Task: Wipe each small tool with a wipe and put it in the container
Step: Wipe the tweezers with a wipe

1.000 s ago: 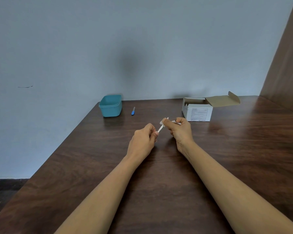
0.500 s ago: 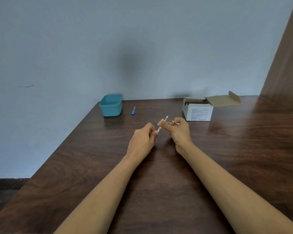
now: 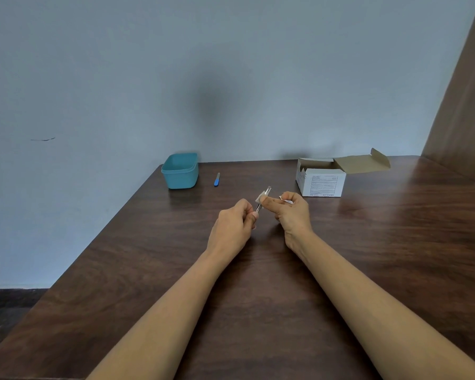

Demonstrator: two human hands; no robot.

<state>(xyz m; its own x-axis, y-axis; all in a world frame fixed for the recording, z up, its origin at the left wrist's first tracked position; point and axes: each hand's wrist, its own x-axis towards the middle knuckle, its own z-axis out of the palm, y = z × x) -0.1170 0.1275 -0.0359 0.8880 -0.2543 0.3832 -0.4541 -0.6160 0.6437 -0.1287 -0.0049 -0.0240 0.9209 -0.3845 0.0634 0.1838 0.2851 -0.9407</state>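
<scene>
Tool (image 3: 258, 207), thin and silvery, is pinched by left hand (image 3: 232, 229) while right hand (image 3: 291, 213) pinches white wipe (image 3: 259, 198) around it

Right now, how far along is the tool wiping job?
Done: nothing confirmable; the teal container hides its contents. In hand: the left hand holds a metal tool while the right hand pinches a wipe around it. Left: the blue-handled tool lies beside the container.

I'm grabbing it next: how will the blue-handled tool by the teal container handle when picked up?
The blue-handled tool looks slim and short, so probably light and stiff. Lying flat on the glossy table, it may skid before you pinch it. Its narrow handle might roll if nudged.
</scene>
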